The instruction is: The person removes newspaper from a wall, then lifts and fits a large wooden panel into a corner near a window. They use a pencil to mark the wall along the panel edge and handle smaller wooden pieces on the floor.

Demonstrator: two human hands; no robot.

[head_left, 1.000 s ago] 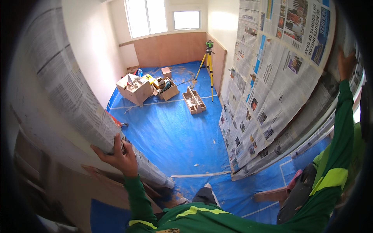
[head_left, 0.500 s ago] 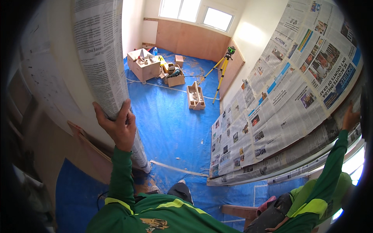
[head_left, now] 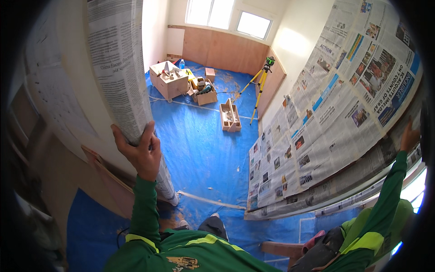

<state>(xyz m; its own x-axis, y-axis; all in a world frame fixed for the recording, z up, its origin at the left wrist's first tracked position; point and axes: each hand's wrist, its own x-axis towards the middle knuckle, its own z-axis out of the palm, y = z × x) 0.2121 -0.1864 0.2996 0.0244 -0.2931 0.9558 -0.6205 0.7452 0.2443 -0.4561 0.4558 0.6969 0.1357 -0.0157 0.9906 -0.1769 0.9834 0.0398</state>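
Note:
My left hand is closed around the edge of a narrow post wrapped in newspaper, thumb on one side and fingers on the other. At the far right, my right hand is raised against the newspaper-covered frame beside a wide panel. Its fingers lie in shadow near the picture's dark rim, so their grip is unclear. Overlapping newspaper sheets are spread across that panel. Both of my arms are stretched out to the sides, in green sleeves.
Blue sheeting covers the floor. Ahead are a wooden box with items on top, a carton of tools, a wooden tool tray and a yellow tripod. Another person is low at the right, near a wooden beam.
The view has shifted slightly, so the room's contents sit a little lower and further right. Both hands stay at the same places on the post and frame.

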